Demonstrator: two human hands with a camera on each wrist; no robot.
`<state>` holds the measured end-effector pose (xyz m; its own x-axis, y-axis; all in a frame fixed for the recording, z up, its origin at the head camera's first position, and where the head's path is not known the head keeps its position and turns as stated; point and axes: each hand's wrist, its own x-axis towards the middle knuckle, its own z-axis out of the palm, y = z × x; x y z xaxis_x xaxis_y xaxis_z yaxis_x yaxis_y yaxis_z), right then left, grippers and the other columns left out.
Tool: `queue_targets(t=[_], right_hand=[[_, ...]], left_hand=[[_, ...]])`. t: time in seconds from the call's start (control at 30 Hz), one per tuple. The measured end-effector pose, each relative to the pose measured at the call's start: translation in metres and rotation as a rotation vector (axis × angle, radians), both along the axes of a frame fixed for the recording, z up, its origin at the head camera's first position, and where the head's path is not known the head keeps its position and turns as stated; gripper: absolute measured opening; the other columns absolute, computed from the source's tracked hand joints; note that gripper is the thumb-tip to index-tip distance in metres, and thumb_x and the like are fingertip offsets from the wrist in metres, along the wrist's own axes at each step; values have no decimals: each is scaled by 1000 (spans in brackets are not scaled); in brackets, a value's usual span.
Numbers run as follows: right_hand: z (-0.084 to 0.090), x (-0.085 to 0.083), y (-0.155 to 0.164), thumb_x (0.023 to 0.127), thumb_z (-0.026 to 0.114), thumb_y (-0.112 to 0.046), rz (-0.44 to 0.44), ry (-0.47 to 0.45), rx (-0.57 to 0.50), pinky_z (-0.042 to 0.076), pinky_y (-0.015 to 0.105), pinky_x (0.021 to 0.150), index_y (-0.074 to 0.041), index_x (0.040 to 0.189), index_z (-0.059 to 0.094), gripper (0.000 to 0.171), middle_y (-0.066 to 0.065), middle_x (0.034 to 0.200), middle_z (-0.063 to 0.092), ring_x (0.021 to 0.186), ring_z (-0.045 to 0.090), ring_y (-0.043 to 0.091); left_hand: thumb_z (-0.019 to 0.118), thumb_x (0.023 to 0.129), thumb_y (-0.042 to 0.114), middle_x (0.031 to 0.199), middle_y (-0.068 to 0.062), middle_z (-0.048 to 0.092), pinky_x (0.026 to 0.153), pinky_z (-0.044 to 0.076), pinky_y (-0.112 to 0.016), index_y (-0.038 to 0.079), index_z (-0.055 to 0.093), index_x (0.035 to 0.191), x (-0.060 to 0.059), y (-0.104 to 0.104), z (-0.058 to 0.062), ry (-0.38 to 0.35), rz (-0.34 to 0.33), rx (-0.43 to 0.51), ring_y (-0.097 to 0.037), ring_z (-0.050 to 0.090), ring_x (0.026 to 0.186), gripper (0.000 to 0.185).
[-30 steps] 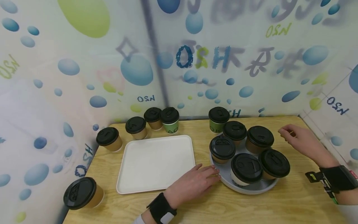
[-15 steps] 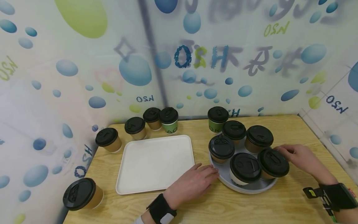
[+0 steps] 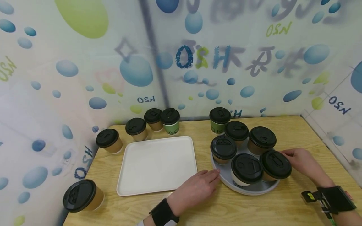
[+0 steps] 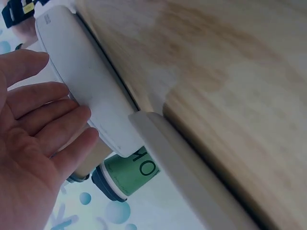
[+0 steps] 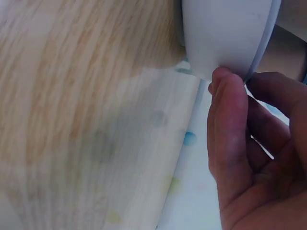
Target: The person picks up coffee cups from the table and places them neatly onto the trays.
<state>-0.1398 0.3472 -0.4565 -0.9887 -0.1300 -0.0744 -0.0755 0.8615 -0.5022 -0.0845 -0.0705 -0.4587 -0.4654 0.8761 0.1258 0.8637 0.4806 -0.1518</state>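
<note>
A round grey tray (image 3: 263, 190) carries several paper cups with black lids, among them a white cup (image 3: 247, 169) at the front and a brown cup (image 3: 262, 138) farther back. My left hand (image 3: 195, 188) touches the tray's left side; in the left wrist view its fingertips (image 4: 84, 113) lie against the outer wall (image 4: 91, 72), fingers nearly straight. On the opposite side my right hand (image 3: 306, 164) is at the tray's edge, partly behind a cup (image 3: 275, 164). The right wrist view shows this hand (image 5: 259, 153) pinching the rim (image 5: 264, 43).
A white rectangular tray (image 3: 158, 166) lies left of the round one. Lidded cups stand around it: a large brown cup (image 3: 83, 196) at front left, another brown cup (image 3: 109, 141), and a green cup (image 3: 171, 121). One green cup (image 3: 219, 121) stands behind the round tray.
My right hand has come down and inward from the table's right side to the round tray's edge. My left hand stays at the tray's left side, its fingers slightly shifted.
</note>
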Motion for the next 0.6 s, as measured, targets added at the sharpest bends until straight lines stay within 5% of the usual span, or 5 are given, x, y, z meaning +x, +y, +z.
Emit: queue_targets(t=[0.23, 0.6], right_hand=[[4, -4, -5, 100, 66, -22, -3, 13, 25, 53, 41, 67, 9, 103, 77, 34, 25, 98, 75, 87, 70, 37], [7, -3, -1, 97, 66, -18, -22, 43, 83, 49, 38, 63, 7, 99, 77, 27, 25, 97, 73, 81, 67, 36]], left_hand=[[61, 106, 34, 147, -7, 59, 110, 45, -31, 9, 64, 140, -2, 3, 3, -34, 11, -41, -13, 53, 136, 43], [59, 106, 36, 157, -9, 48, 115, 41, -35, 7, 54, 150, -3, 12, 1, -100, 44, -89, -16, 43, 146, 53]])
